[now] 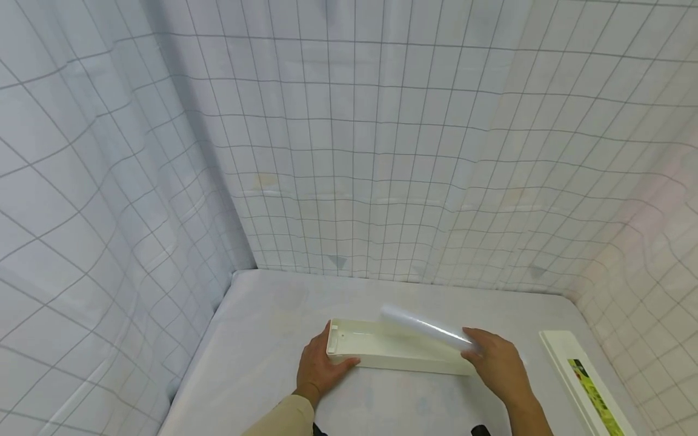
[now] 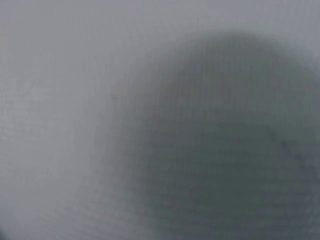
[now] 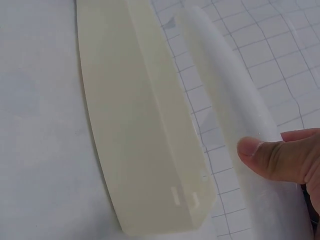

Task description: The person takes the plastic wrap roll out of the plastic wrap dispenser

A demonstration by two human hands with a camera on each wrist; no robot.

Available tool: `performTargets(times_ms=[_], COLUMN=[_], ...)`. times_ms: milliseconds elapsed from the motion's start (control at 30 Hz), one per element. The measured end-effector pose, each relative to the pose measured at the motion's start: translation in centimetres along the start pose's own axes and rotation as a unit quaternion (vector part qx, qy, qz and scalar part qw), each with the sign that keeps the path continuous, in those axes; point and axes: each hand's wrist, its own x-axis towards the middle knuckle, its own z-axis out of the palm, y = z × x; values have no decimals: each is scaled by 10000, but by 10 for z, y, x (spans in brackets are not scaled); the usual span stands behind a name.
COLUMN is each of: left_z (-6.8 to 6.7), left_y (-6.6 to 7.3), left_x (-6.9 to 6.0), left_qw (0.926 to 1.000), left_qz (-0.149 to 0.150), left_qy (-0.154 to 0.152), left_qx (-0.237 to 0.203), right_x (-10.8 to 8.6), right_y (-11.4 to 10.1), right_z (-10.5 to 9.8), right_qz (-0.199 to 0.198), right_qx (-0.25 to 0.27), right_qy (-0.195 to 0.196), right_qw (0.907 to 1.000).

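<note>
A long cream-white plastic box (image 1: 400, 363) lies with its top side uncovered on the white-covered table. My left hand (image 1: 320, 367) holds its left end, thumb along the front wall and fingers around the end. In my right hand (image 1: 497, 364) is a roll of clear plastic wrap (image 1: 420, 325), gripped near its right end. The roll slants over the box, its far end beyond the back wall. In the right wrist view the thumb (image 3: 270, 157) presses on the roll (image 3: 235, 95), which is apart from the box (image 3: 130, 120). The left wrist view shows only a blurred grey surface.
A long white lid (image 1: 564, 348) with a green and yellow label (image 1: 594, 393) lies at the right of the table. White sheets with a dark grid (image 1: 376, 151) hang behind and on both sides. A small black object (image 1: 480, 430) shows at the bottom edge.
</note>
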Motion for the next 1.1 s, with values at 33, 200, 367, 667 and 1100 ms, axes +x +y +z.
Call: performTargets(times_ms=[33, 200, 367, 667, 1100], left_z=[0, -1, -1, -1, 1], left_y=[0, 0, 1, 1, -2], left_x=[0, -1, 0, 1, 2], left_qw=[10000, 10000, 10000, 10000, 10000], left_qz=[2, 6, 28, 16, -13], left_qy=[2, 19, 52, 57, 30], left_qx=[7, -13, -17, 1, 27], right_x=[-1, -8, -16, -30, -42], right_y=[2, 13, 24, 47, 67], right_z=[0, 1, 0, 3, 16], right_qz=[74, 535, 982, 1661, 2260], right_qx=[11, 28, 57, 18, -160], right_qy=[4, 22, 93, 461, 1235], right_qw=[10000, 9986, 9951, 9850, 9661])
